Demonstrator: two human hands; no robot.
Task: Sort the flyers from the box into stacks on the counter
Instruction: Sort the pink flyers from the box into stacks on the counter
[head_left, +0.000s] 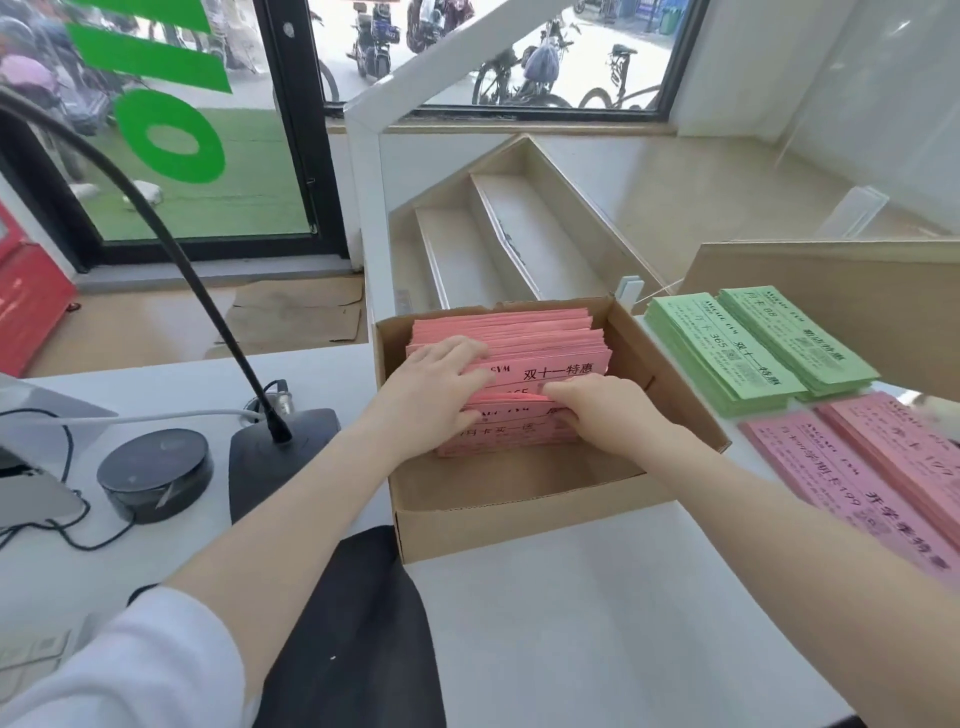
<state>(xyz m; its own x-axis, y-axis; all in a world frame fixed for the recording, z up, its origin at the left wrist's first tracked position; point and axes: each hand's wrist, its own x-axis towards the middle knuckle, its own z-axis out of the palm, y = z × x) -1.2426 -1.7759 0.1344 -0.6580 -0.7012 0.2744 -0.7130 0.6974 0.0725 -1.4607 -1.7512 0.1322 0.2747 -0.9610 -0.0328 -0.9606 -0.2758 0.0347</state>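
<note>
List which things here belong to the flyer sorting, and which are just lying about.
Job: brown cardboard box; pink paper flyers inside it; green flyer stacks; pink flyer stacks; left hand; right hand.
Lying about: black gooseneck microphone; round black puck.

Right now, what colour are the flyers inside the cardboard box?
Pink, with black print; the head view shows the flyers in the cardboard box clearly.

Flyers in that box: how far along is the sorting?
Done: two green stacks and two pink stacks lie on the counter. In hand: the left hand and right hand are parting pink flyers inside the box. Left: a thick pink bundle remains there.
</note>
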